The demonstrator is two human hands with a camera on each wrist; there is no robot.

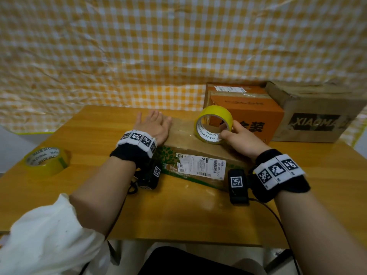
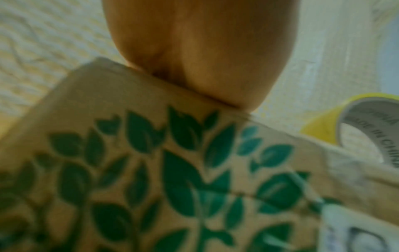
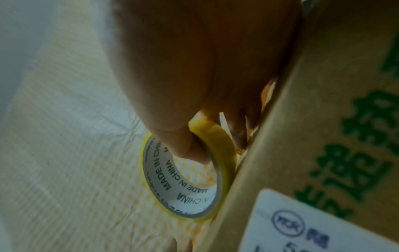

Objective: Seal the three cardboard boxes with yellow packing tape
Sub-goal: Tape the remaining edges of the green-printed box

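- Now my left hand lies flat, fingers straight, pinning the leaf-printed box to the bench.
- My right hand pinches the yellow tape roll standing on the lid.
- Probably I should run it straight along the blurry seam, pressing firmly.

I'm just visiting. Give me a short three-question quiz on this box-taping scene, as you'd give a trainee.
1. True or false: the left hand rests open on the flat box.
2. What does the right hand grip?
3. How many tape rolls are in view: A one, B two, C three?

Key: 1 true. 2 the upright tape roll standing on the flat box. 3 B; the spare roll lies on the table.
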